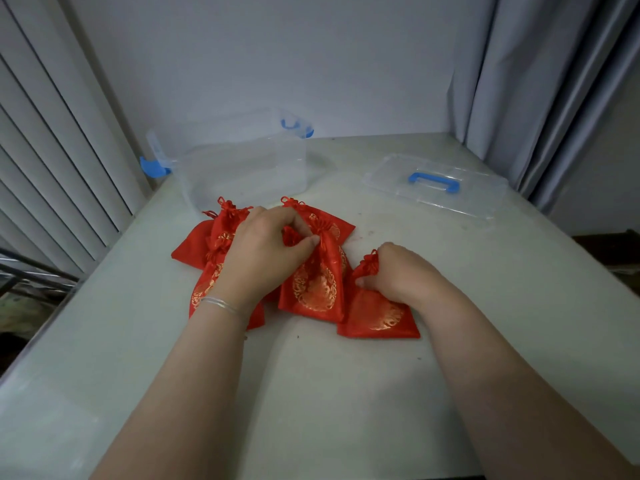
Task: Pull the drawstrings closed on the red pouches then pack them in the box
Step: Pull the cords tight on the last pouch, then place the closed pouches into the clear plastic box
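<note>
- Several red pouches (298, 271) lie in a loose overlapping cluster on the bench (311, 393), just in front of the box (242, 168); exact count hard to tell, four or five, as the left hand covers part of the pile.
- Left hand (263, 251): over the middle of the cluster, thumb and fingertips pinching the gathered neck of the centre pouch (317, 289). That grip is closed on fabric or cord, can't separate which.
- Thin bracelet (221, 304) on the left wrist.
- Right hand (398, 271): fingers curled round the neck of the right pouch (379, 315), red knot sticking out above the knuckles. Pouch body lies flat on the bench, touching the centre pouch's edge.
- Left pouches (204, 244): stacked under and beyond the left hand, knotted cords pointing towards the box.
- Box: clear plastic, blue latches (152, 168) at both ends, open top, nothing red inside. Stands at the rear left of the bench.
- Lid (436, 185): clear, blue handle, lying flat on the bench at the rear right, well apart from the box.
- Grey curtain (536, 81) on the right, slatted panel (52, 133) on the left.
</note>
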